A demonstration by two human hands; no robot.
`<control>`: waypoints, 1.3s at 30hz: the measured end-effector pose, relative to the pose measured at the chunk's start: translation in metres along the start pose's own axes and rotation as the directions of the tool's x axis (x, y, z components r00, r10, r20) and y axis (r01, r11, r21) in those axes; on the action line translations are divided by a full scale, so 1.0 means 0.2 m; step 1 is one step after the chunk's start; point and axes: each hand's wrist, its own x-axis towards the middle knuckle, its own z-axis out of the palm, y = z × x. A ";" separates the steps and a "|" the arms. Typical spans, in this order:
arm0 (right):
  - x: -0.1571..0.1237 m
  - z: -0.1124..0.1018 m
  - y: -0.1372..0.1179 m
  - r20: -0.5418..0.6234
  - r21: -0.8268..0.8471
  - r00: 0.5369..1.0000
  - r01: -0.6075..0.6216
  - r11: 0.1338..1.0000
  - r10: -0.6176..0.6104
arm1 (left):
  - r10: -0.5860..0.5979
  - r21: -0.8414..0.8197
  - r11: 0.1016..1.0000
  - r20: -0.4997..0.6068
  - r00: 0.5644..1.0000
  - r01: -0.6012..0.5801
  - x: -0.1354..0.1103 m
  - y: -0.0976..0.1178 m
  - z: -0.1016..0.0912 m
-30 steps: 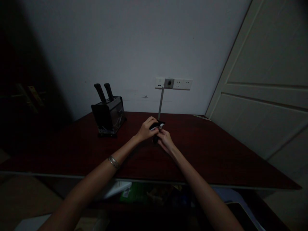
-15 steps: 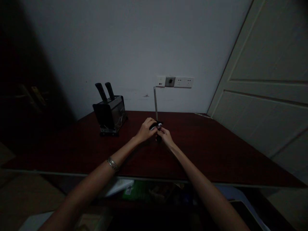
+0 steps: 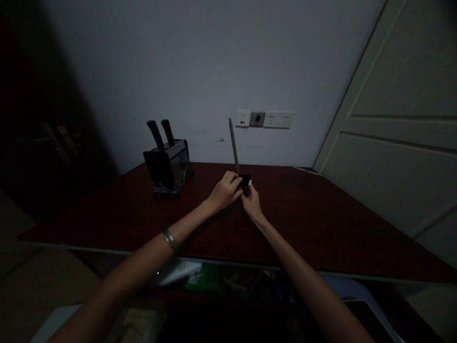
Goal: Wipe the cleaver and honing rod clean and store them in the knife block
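A long, thin grey metal strip [image 3: 233,145], perhaps a blade seen edge-on, rises from just behind my hands and leans slightly left. Close to its lower end is a small black piece [image 3: 245,180] with a white tip. My left hand [image 3: 225,190] is closed on the black piece from the left, fingers over its edge. On the right, my right hand [image 3: 251,202] is closed beneath the white tip, around something dark that its fingers mostly hide. How the strip joins the pieces in my hands is too dark to make out.
A black and silver knife holder [image 3: 170,166] with two black-handled knives stands at the left on the dark red table [image 3: 307,224]. Wall sockets [image 3: 278,120] are behind. A shelf below the tabletop holds a green pack [image 3: 205,278] and other items. A pale door [image 3: 400,157] borders the right.
The black piece now shows flatter, extending right of my left fingers. My right hand has turned and sits lower on it. The strip leans a little more left. The whole view has shifted slightly.
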 end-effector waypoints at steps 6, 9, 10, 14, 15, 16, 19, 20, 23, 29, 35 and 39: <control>0.01 0.02 -0.04 0.010 0.181 0.999 -0.046 0.982 0.045 | -0.059 -0.197 0.980 -0.187 0.981 0.021 0.01 -0.04 0.04; 0.01 0.02 -0.06 0.058 0.253 0.992 -0.120 0.960 0.109 | -0.110 -0.302 0.953 -0.254 0.961 0.029 0.00 -0.05 0.04; 0.00 0.02 -0.07 0.080 0.274 0.988 -0.152 0.950 0.135 | -0.128 -0.334 0.942 -0.263 0.956 0.034 0.00 -0.04 0.04; -0.01 0.02 -0.11 0.142 0.335 0.957 -0.288 0.897 0.254 | -0.188 -0.420 0.905 -0.248 0.950 0.069 0.00 -0.04 -0.01; -0.02 0.02 -0.12 0.153 0.348 0.950 -0.311 0.885 0.274 | -0.195 -0.430 0.900 -0.238 0.951 0.077 0.00 -0.04 -0.02; -0.02 0.02 -0.13 0.167 0.360 0.943 -0.331 0.872 0.289 | -0.200 -0.436 0.896 -0.228 0.953 0.084 0.00 -0.04 -0.02; -0.02 0.02 -0.14 0.213 0.392 0.918 -0.394 0.831 0.335 | -0.213 -0.444 0.890 -0.202 0.956 0.104 0.00 -0.05 -0.03; -0.02 0.02 -0.13 0.221 0.396 0.909 -0.415 0.819 0.354 | -0.216 -0.441 0.891 -0.194 0.957 0.112 0.00 -0.05 -0.03; -0.02 0.02 -0.12 0.208 0.384 0.899 -0.437 0.813 0.385 | -0.201 -0.405 0.906 -0.157 0.967 0.123 0.01 -0.06 -0.02; -0.03 0.01 -0.10 0.135 0.279 0.932 -0.362 0.890 0.336 | -0.104 -0.326 0.942 -0.054 0.993 0.081 0.01 -0.05 0.01; -0.03 0.00 -0.10 0.078 0.192 0.962 -0.273 0.943 0.262 | -0.145 -0.324 0.939 -0.085 0.986 0.110 0.02 -0.02 0.02; -0.03 0.00 -0.09 0.069 0.184 0.955 -0.296 0.937 0.288 | -0.184 -0.329 0.934 -0.104 0.977 0.141 0.01 -0.02 0.02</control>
